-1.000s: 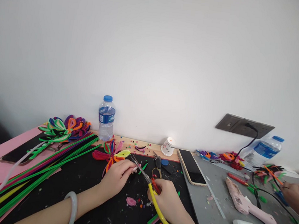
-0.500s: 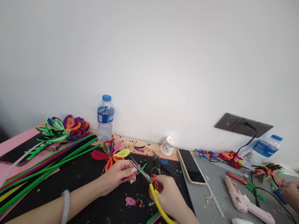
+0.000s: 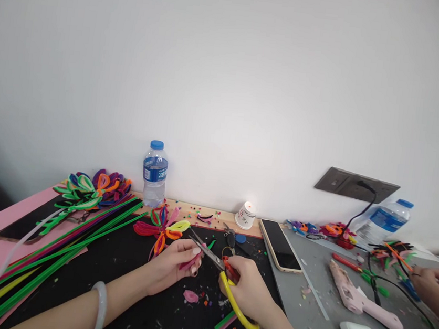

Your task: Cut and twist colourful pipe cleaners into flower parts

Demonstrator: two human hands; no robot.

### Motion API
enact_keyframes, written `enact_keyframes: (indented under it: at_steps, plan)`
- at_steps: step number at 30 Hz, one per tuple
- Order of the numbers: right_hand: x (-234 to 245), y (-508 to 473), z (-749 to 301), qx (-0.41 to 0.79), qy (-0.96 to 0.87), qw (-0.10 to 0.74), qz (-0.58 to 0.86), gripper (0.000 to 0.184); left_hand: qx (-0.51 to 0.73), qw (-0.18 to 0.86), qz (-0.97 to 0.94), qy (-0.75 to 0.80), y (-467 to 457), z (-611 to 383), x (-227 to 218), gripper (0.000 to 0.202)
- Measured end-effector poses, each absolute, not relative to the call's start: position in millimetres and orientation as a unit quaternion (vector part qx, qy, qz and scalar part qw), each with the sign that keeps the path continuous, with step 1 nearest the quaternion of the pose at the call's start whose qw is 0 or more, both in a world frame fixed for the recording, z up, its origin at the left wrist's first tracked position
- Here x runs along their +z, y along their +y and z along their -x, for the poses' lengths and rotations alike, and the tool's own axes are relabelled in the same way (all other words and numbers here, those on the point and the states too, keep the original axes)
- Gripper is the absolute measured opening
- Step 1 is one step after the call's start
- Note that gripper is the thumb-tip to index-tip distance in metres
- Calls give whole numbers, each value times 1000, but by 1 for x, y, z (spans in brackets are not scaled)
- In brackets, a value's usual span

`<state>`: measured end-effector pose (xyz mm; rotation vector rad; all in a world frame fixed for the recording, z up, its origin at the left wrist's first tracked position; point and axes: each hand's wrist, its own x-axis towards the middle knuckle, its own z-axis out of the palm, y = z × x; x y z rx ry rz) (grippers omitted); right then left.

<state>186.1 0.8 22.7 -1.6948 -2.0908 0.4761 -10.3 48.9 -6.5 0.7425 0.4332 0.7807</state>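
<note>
My left hand (image 3: 173, 266) is closed on a small pink pipe-cleaner loop (image 3: 189, 262), held over the black mat. In my right hand (image 3: 248, 285) are scissors (image 3: 212, 256) with yellow and red handles; their blades are parted and reach to the left fingertips beside the pink piece. Whether the blades touch it I cannot tell. Behind my left hand lies a flower of pipe-cleaner petals (image 3: 162, 230) in red, orange, yellow and pink. Another pink loop (image 3: 190, 296) rests on the mat below the blades.
Pipe cleaners (image 3: 54, 251) and a finished bunch of flowers (image 3: 90, 189) lie at left. A water bottle (image 3: 154, 175), paper cup (image 3: 245, 215), keys (image 3: 230, 238) and phone (image 3: 281, 245) stand or lie behind. A pink glue gun (image 3: 362, 302) and another person's hand (image 3: 433, 289) are at right.
My left hand has turned a little and lowered slightly, so the pink loop shows more between its fingers. The scissors stay nearly in place, blades still apart.
</note>
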Motion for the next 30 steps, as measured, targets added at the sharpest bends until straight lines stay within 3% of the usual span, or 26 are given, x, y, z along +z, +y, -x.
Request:
enact_keyframes:
  at_steps: [5, 10, 14, 17, 25, 28, 30]
  plan:
    - [17, 4, -191, 213, -708, 226, 635, 15, 438, 692, -510, 264, 50, 11, -5, 28]
    - [17, 4, -190, 278, -679, 237, 636, 12, 450, 421, -704, 353, 49, 15, -6, 37]
    - [17, 2, -187, 298, -673, 220, 639, 12, 447, 240, -787, 350, 51, 17, -8, 18]
    - [17, 0, -185, 298, -676, 211, 641, 13, 439, 158, -823, 324, 53, 20, -11, 15]
    - [14, -2, -185, 272, -686, 206, 643, 16, 409, 43, -857, 311, 53, 23, -12, 17]
    - [12, -3, -185, 249, -693, 206, 644, 17, 413, 66, -849, 323, 52, 22, -10, 20]
    - [12, -4, -184, 238, -698, 204, 644, 18, 415, 136, -834, 338, 50, 20, -7, 22]
